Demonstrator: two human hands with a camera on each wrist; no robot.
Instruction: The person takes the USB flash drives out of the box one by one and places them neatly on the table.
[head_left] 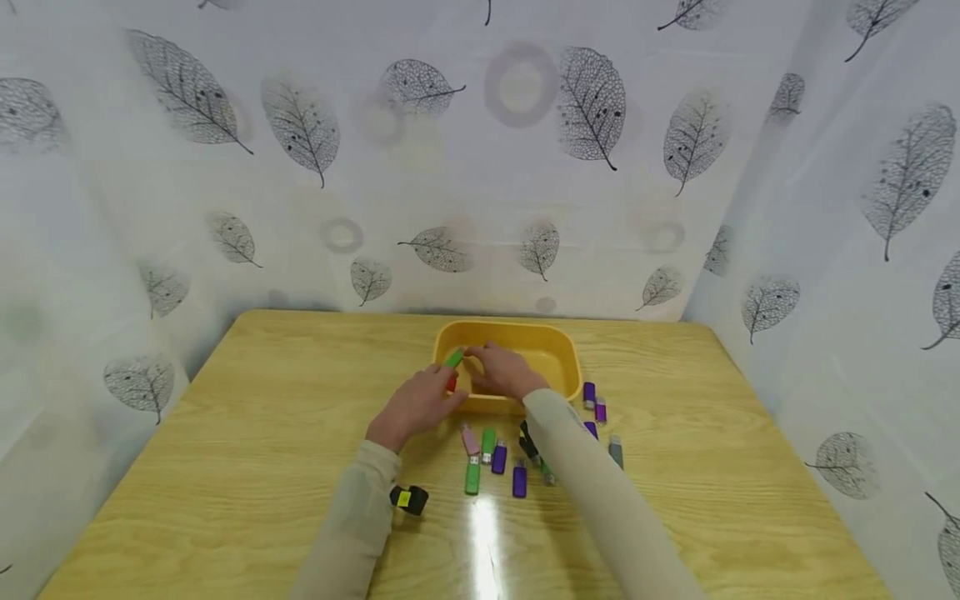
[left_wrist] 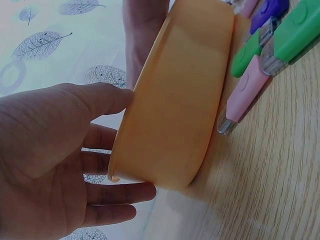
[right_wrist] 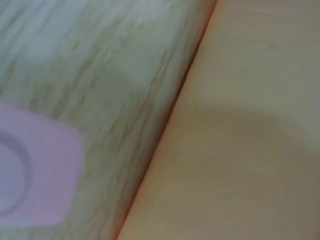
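Note:
A yellow plastic bin [head_left: 528,326] stands at the table's back edge. My left hand [head_left: 418,407] holds its near-left corner; in the left wrist view the thumb touches the rim of the bin [left_wrist: 172,100], with the fingers spread around the corner. My right hand [head_left: 506,372] reaches over the front wall into the bin, its index fingertip right at the upper end of a tilted green USB stick [head_left: 455,358]. A red piece [head_left: 452,383] lies beside that stick, partly hidden by the left hand. The right wrist view shows only the bin's outer wall [right_wrist: 240,150], without the fingers.
Several USB sticks lie before the bin, among them a pink one [head_left: 469,439], a green one [head_left: 472,476] and a purple one [head_left: 519,480]. More purple ones [head_left: 589,394] and a grey one [head_left: 616,451] lie right. Leaf-patterned curtain [head_left: 465,167] surrounds the table [head_left: 247,467].

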